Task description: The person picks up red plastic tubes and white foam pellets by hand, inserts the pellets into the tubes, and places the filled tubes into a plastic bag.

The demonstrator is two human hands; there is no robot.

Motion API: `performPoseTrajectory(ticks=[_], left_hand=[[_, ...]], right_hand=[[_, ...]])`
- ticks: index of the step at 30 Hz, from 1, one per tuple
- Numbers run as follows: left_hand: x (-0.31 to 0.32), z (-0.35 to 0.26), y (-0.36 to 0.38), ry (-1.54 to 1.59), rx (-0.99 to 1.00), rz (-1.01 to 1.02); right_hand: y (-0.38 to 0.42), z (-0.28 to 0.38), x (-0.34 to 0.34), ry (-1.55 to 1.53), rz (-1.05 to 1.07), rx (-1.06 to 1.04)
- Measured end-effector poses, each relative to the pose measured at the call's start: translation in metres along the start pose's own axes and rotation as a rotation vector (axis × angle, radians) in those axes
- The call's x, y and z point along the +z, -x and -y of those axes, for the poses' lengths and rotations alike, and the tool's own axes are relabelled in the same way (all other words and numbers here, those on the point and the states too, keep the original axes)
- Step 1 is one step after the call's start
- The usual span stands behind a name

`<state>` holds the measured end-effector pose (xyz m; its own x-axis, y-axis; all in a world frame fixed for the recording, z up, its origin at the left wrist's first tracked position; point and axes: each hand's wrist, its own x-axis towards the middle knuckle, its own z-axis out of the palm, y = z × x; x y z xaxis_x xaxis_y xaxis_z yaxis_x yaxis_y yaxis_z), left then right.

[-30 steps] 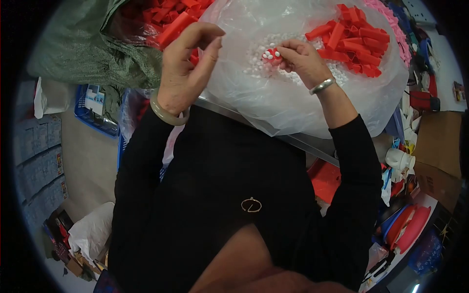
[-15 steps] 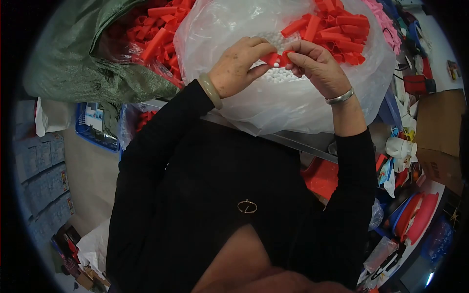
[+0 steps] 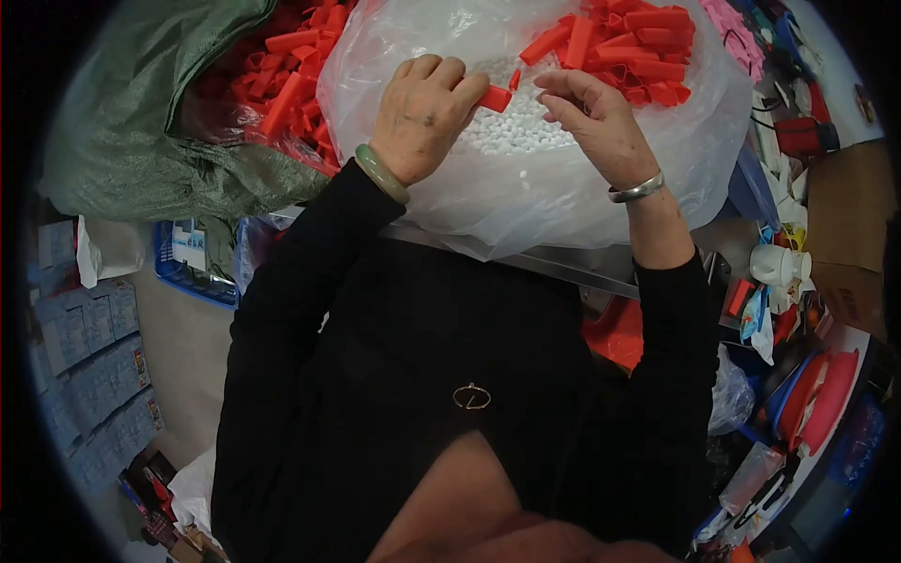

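My left hand (image 3: 422,117) is closed around a red plastic tube-like piece (image 3: 494,98), whose end sticks out past the fingertips. To its right, my right hand (image 3: 601,122) is held with thumb and fingers apart and nothing between them. A small red piece (image 3: 514,80) shows between the two hands, over the white beads. Beneath both hands, small white beads (image 3: 511,133) lie heaped in a clear plastic bag (image 3: 563,211). Several red plastic pieces (image 3: 648,56) are piled on the bag beyond my right hand.
A green woven sack (image 3: 122,150) at the left holds more red pieces (image 3: 286,89). A metal table edge (image 3: 563,272) runs close to my body. At the right stand a cardboard box (image 3: 845,235) and a white cup-like object (image 3: 777,265). A blue basket (image 3: 192,281) sits lower left.
My hands have drawn apart. The right hand has let go of the red piece and opened; the left has moved left, still holding it. The white bead seen at the piece no longer shows there.
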<state>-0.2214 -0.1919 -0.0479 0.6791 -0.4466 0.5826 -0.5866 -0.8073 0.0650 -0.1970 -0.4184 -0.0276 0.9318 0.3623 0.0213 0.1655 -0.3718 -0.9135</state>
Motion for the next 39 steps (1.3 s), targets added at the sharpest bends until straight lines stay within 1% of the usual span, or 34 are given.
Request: performPoseTrajectory(ticks=[3, 4, 5, 6, 7, 8, 9, 10, 11, 12, 14, 16, 18, 19, 20, 21, 22, 23, 25, 27, 30, 32, 33, 34, 35, 36, 38, 39], left_hand=[[-0.007, -0.002, -0.001, 0.05, -0.027, -0.043], [-0.01, -0.003, -0.001, 0.129, -0.055, -0.057], [-0.012, -0.004, -0.001, 0.207, -0.082, -0.072], [-0.011, -0.006, -0.001, 0.203, -0.08, -0.074], [-0.009, -0.009, 0.001, 0.542, -0.202, -0.054], [-0.007, -0.011, 0.003, 0.88, -0.324, -0.032], [-0.005, -0.013, 0.004, 0.877, -0.322, -0.034], [-0.003, -0.013, 0.007, 1.042, -0.354, 0.033], [-0.001, -0.015, 0.008, 1.206, -0.383, 0.101], [-0.001, -0.019, 0.009, 1.208, -0.38, 0.103], [-0.003, -0.028, 0.013, 1.33, -0.377, 0.076], [-0.006, -0.032, 0.018, 1.312, -0.394, 0.084], [-0.008, -0.034, 0.024, 1.296, -0.408, 0.092], [-0.009, -0.035, 0.029, 1.351, -0.469, 0.096], [-0.01, -0.036, 0.032, 1.408, -0.529, 0.102], [-0.013, -0.036, 0.034, 1.416, -0.522, 0.105], [-0.018, -0.035, 0.034, 1.257, -0.428, 0.046], [-0.023, -0.034, 0.035, 1.096, -0.336, -0.013], [-0.03, -0.031, 0.041, 1.055, -0.338, -0.015], [-0.033, -0.03, 0.044, 0.926, -0.353, -0.014], [-0.034, -0.032, 0.051, 0.886, -0.38, -0.029], [-0.043, -0.033, 0.053, 0.86, -0.381, -0.055], [-0.049, -0.032, 0.055, 0.832, -0.386, -0.079], [-0.057, -0.025, 0.06, 0.82, -0.477, 0.032], [-0.068, -0.017, 0.067, 0.818, -0.476, 0.029], [-0.082, -0.009, 0.076, 0.761, -0.513, 0.13], [-0.106, 0.011, 0.105, 0.672, -0.624, 0.324], [-0.118, 0.023, 0.124, 0.643, -0.697, 0.417]], right_hand=[[0.002, 0.002, 0.0, -0.021, 0.025, 0.004], [0.003, 0.005, 0.0, -0.022, 0.023, 0.003], [0.005, 0.01, 0.002, -0.073, -0.003, 0.004], [0.007, 0.014, 0.003, -0.124, -0.028, 0.003], [0.009, 0.018, 0.004, -0.125, -0.028, -0.002], [0.011, 0.021, 0.005, -0.223, -0.008, -0.034], [0.014, 0.024, 0.007, -0.319, 0.011, -0.066], [0.016, 0.029, 0.011, -0.32, 0.012, -0.065], [0.019, 0.033, 0.015, -0.392, 0.0, -0.085], [0.022, 0.036, 0.018, -0.463, -0.013, -0.105], [0.027, 0.042, 0.023, -0.482, -0.015, -0.114], [0.032, 0.046, 0.029, -0.502, -0.009, -0.125], [0.037, 0.047, 0.037, -0.079, -0.091, -0.42], [0.038, 0.053, 0.037, 0.15, -0.086, -0.546], [0.04, 0.054, 0.042, 0.156, -0.091, -0.543], [0.042, 0.056, 0.049, 0.274, -0.131, -0.625], [0.044, 0.057, 0.054, 0.393, -0.17, -0.707], [0.049, 0.058, 0.059, 0.406, -0.167, -0.693], [0.053, 0.062, 0.068, 0.387, -0.179, -0.688], [0.055, 0.063, 0.073, 0.366, -0.184, -0.692], [0.057, 0.061, 0.08, 0.385, -0.188, -0.692], [0.054, 0.061, 0.081, 0.295, -0.111, -0.659], [0.052, 0.061, 0.079, 0.299, -0.11, -0.655], [0.047, 0.063, 0.075, 0.244, 0.002, -0.633], [0.04, 0.062, 0.071, 0.187, 0.112, -0.613], [0.03, 0.057, 0.064, 0.186, 0.113, -0.618], [0.009, 0.038, 0.038, 0.591, -0.053, -0.568], [-0.003, 0.027, 0.021, 0.762, -0.089, -0.535]])
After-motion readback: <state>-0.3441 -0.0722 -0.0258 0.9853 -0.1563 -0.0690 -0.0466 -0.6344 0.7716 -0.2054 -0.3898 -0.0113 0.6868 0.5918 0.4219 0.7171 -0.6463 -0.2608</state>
